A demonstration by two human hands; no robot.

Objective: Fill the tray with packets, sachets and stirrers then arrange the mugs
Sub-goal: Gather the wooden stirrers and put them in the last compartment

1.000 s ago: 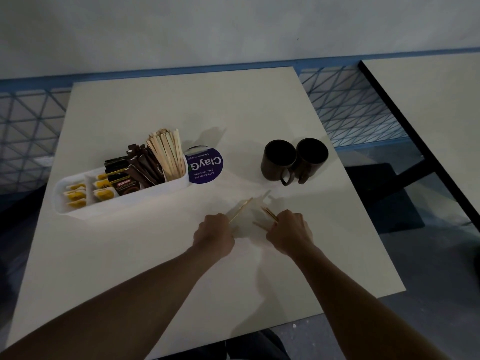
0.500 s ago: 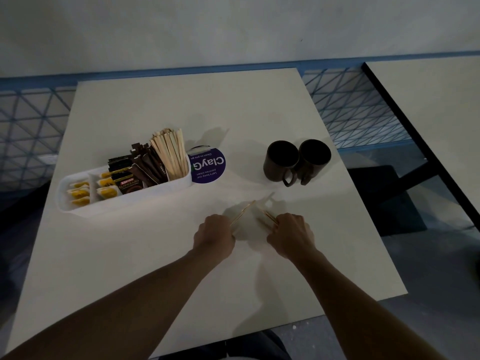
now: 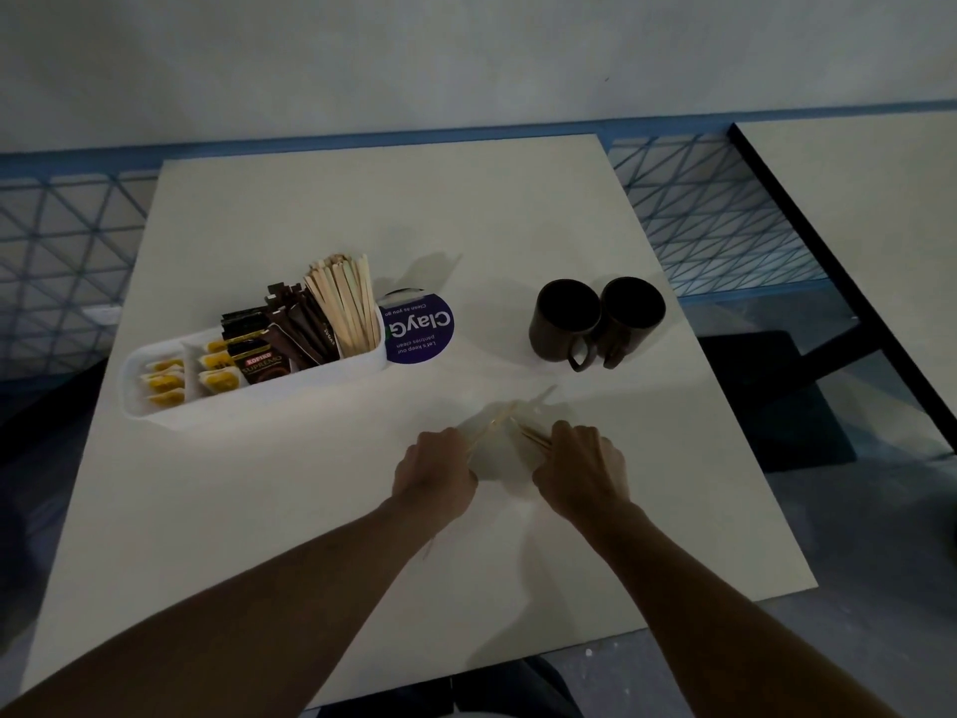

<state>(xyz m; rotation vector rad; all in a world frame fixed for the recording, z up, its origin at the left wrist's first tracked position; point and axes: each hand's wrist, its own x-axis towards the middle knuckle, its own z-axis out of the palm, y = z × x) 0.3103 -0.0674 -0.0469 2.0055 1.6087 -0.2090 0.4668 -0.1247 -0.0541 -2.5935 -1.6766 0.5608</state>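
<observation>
Hands meet low on the pale table (image 3: 310, 510), knuckles up, close together but not touching. Your left hand (image 3: 435, 471) is curled round a few loose stirrers (image 3: 484, 432) whose tips poke forward and to the right. Your right hand (image 3: 582, 474) pinches a second small bunch that angles forward and to the left, so the two sets nearly cross in the gap between your hands. One more pale stick (image 3: 542, 395) lies flat on the table just beyond the right hand. Your fingertips are hidden under the backs of your hands, so the exact grip cannot be told. The white tray (image 3: 248, 401) sits well ahead and to the left of your left hand, holding yellow packets (image 3: 165, 380) at its far left, dark sachets (image 3: 305, 334) in the middle and a standing bundle of stirrers (image 3: 344, 308) at its near end. A purple disc (image 3: 422, 329) with white lettering rests against that end. Two dark mugs (image 3: 567, 318) stand touching each other ahead of your right hand, handles toward you. The step in hand looks like gathering the last stray stirrers. Next would be combining both bunches into one hand, picking up the stray stick, and carrying them forward and left to the bundle. The mugs look to be waiting their turn.
</observation>
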